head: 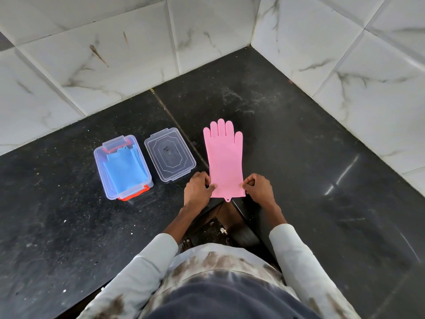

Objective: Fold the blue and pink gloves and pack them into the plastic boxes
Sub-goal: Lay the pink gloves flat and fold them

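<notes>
Both hands hold the pink glove (224, 161) by its cuff: our left hand (199, 188) pinches the cuff's left edge between thumb and curled fingers, and our right hand (258, 188) pinches the right edge in the same way, so each grip is narrow and closed on the glove; the glove lies flat on the black bench (299, 146), fingers pointing away from us toward the wall, its cuff and small hanging tab at the bench's near edge.

From the head view, we see to the left of the glove a clear lid (169, 154) lying flat on the bench, just beside the glove but apart from it; further left, just beside the lid, stands a clear plastic box (101, 166) with orange clasps at its ends, and inside it lies the folded blue glove (125, 166), filling most of the box; whether more than one blue glove is in there we cannot tell.

White marbled tiles (115, 54) cover the two walls that meet in the corner behind the bench; pale specks and scuffs mark the bench surface; at the bottom of the view we see our light sleeves (149, 261) and stained shirt front.
</notes>
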